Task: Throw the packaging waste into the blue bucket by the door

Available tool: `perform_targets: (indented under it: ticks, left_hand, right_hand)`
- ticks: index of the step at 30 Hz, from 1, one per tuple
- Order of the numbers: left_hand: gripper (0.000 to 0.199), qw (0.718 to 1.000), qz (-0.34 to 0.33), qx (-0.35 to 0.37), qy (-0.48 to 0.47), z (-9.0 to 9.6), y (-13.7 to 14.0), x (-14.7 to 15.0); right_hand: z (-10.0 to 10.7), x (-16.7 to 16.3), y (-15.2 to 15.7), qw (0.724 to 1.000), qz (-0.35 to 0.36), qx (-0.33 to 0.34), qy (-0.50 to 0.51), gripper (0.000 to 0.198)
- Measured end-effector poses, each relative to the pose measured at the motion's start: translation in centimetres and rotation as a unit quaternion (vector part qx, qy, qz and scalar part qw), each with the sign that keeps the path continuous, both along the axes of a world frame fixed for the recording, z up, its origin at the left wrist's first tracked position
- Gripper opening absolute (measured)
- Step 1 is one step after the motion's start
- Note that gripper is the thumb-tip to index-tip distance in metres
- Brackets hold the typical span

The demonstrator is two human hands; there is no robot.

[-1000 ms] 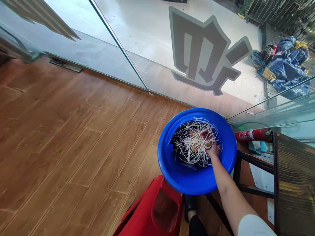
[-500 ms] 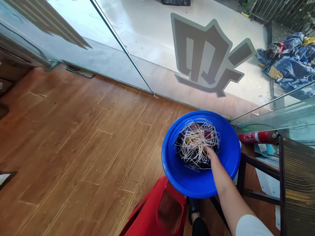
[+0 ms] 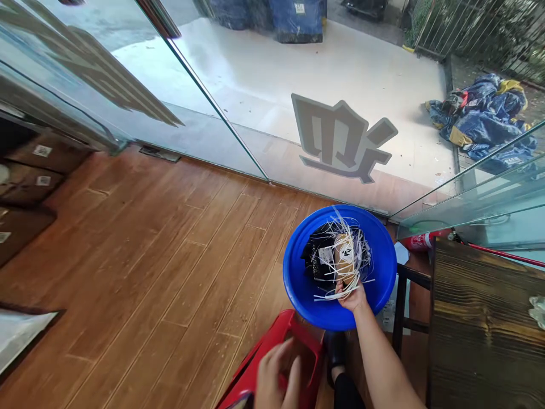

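Right hand (image 3: 352,296) pinching white strips (image 3: 340,258) in blue basin (image 3: 298,284), lower centre-right. Left hand (image 3: 275,378) loosely curled on red bin (image 3: 272,355). Best lifted slowly, avoiding snags.

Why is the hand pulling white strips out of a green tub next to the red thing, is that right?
Not quite: the tub is blue, not green, as the head view shows. The rest holds: the right hand grips white strips at the tub's near edge, and the red thing sits just beside it, with the left hand on it.
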State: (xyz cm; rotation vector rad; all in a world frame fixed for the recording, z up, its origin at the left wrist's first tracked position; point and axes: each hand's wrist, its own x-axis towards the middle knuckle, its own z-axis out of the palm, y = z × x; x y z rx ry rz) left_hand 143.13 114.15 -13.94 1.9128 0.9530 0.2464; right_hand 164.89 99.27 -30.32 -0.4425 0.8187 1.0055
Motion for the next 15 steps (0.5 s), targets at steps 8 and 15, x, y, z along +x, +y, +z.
perform_targets:
  ticks: [8, 15]
  left_hand:
    - [0.043, 0.991, 0.064, -0.112, 0.028, -3.8, -2.6, 15.4]
    - [0.089, 0.998, -0.045, 0.05, 0.002, -0.7, -4.3, 14.5]
  right_hand:
    - [5.7, -2.7, -1.1, 0.99, 0.041, 0.137, -0.004, 0.031]
    - [8.7, -4.8, 2.0, 0.988, 0.058, 0.117, -0.077, 0.033]
